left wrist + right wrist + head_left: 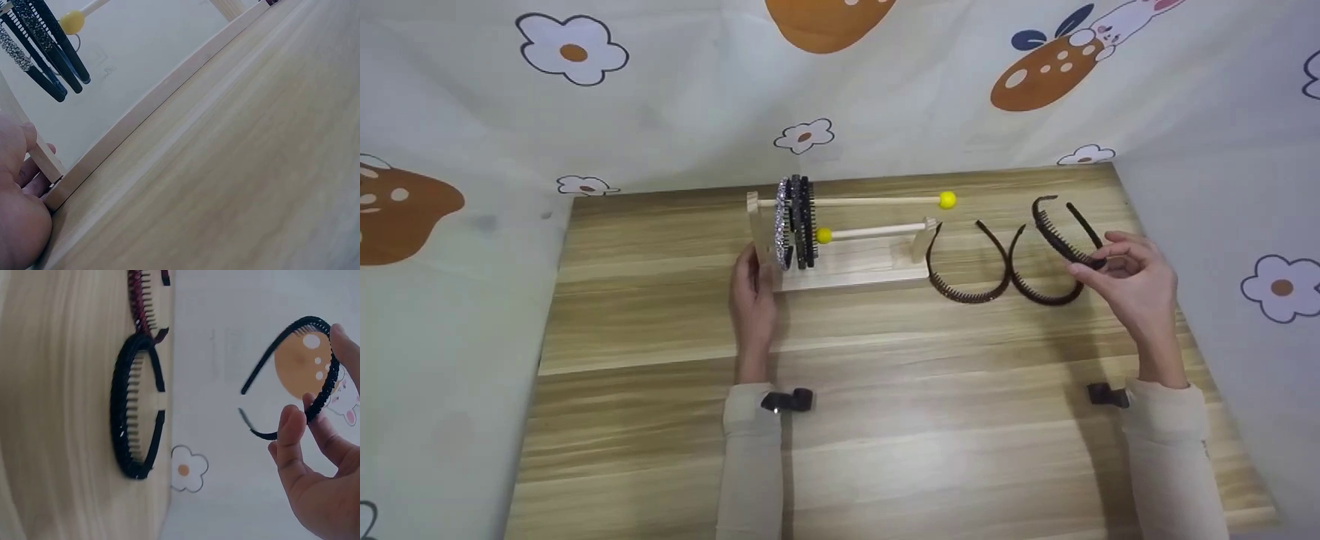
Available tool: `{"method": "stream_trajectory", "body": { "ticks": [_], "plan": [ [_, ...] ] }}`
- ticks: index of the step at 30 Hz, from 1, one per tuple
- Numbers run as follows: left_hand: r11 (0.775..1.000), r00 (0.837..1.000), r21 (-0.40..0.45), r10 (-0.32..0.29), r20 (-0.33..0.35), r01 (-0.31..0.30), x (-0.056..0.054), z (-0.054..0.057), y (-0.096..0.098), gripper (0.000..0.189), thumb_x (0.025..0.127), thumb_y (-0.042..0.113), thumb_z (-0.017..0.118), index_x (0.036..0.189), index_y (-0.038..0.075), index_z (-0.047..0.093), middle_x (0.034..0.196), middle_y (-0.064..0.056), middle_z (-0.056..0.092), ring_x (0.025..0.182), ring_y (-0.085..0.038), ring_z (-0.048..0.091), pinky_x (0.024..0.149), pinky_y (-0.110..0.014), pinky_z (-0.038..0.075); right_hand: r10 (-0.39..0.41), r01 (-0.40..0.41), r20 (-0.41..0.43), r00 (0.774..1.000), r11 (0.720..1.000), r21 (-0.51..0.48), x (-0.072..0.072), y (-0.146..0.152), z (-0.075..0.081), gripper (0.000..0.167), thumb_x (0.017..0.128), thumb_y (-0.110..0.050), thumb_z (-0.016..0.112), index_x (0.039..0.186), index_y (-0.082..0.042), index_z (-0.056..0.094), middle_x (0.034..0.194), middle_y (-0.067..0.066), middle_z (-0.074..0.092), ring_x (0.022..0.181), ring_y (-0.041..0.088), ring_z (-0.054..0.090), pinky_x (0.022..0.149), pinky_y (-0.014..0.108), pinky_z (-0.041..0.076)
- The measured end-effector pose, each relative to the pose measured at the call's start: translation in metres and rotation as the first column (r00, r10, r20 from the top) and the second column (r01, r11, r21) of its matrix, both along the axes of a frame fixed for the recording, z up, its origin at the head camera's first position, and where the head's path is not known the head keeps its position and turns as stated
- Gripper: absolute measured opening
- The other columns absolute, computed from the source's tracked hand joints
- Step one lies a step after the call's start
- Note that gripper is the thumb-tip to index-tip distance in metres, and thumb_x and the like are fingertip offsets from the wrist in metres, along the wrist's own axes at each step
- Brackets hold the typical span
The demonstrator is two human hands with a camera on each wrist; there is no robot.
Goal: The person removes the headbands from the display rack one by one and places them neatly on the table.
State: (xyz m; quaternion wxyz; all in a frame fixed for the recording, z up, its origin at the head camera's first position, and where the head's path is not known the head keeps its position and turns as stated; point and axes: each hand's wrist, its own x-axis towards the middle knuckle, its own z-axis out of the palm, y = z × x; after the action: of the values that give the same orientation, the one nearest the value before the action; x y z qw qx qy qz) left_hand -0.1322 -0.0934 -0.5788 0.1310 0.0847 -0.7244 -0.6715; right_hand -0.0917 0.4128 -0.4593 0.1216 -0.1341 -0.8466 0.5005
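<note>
Nearest: 2 pale sleeves (750, 472), a small blk wrist cam (791, 400) by each cuff, over the wood-grain tabletop (945, 427). L hand (753, 292) grips the L end of the wooden rack (851, 280), thumb & fingers round the upright. R hand (1140, 281) pinches a blk toothed headband (1057, 238) btwn thumb & fingers, held up off the table, well R of the rack. Below it a dk headband (1046, 301) lies on the table, nr a reddish-brown headband (969, 298) just beside the rack. Front peg (877, 231) has a yellow ball (824, 235) at its tip; back peg (877, 201) carries a silver headband (782, 225) & some blk ones, bunched L. Farthest: pale backdrop (675, 127) w/ flower prints.
</note>
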Motion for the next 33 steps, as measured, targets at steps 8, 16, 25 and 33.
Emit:
{"method": "stream_trajectory", "body": {
  "ticks": [8,16,25,33],
  "plan": [
    [1.000,1.000,0.012,-0.002,0.009,0.002,-0.001,0.000,-0.001,0.046,0.118,0.011,0.050,0.163,0.000,0.047,0.167,-0.021,0.051,0.156,-0.035,0.048,0.134,-0.040,0.037,0.060,-0.061,0.030,0.998,0.998,0.016,0.011,0.029,-0.007,0.044,0.083,-0.002,0.099,0.114,0.014,0.073,0.150,0.003,0.062,0.084,0.000,0.072,0.077,0.008,0.060],
    [0.999,1.000,0.035,-0.006,0.002,0.006,0.001,-0.001,0.000,0.047,0.118,0.009,0.049,0.164,0.001,0.047,0.167,-0.021,0.051,0.155,-0.035,0.049,0.133,-0.041,0.039,0.142,-0.155,0.097,0.985,0.976,0.150,0.017,0.061,-0.012,0.045,0.083,-0.006,0.100,0.114,0.010,0.072,0.165,0.025,0.053,0.078,-0.004,0.070,0.067,0.008,0.057],
    [0.999,1.000,0.035,-0.009,0.000,0.009,-0.001,-0.001,0.001,0.047,0.118,0.012,0.050,0.164,0.003,0.048,0.164,-0.020,0.055,0.151,-0.033,0.053,0.130,-0.042,0.042,0.125,-0.175,0.164,0.979,0.923,0.342,0.017,0.095,-0.016,0.040,0.087,-0.022,0.099,0.108,0.000,0.073,0.168,0.023,0.049,0.090,0.005,0.065,0.072,0.010,0.045],
    [0.999,1.000,0.034,-0.013,0.005,0.012,0.000,-0.001,0.000,0.046,0.118,0.011,0.049,0.164,0.006,0.048,0.163,-0.017,0.056,0.150,-0.031,0.055,0.129,-0.043,0.044,0.170,-0.218,0.172,0.970,0.923,0.316,0.020,0.115,-0.035,0.032,0.090,-0.005,0.093,0.110,0.005,0.070,0.172,0.027,0.040,0.114,-0.011,0.048,0.105,0.019,0.037]
  ]
}}
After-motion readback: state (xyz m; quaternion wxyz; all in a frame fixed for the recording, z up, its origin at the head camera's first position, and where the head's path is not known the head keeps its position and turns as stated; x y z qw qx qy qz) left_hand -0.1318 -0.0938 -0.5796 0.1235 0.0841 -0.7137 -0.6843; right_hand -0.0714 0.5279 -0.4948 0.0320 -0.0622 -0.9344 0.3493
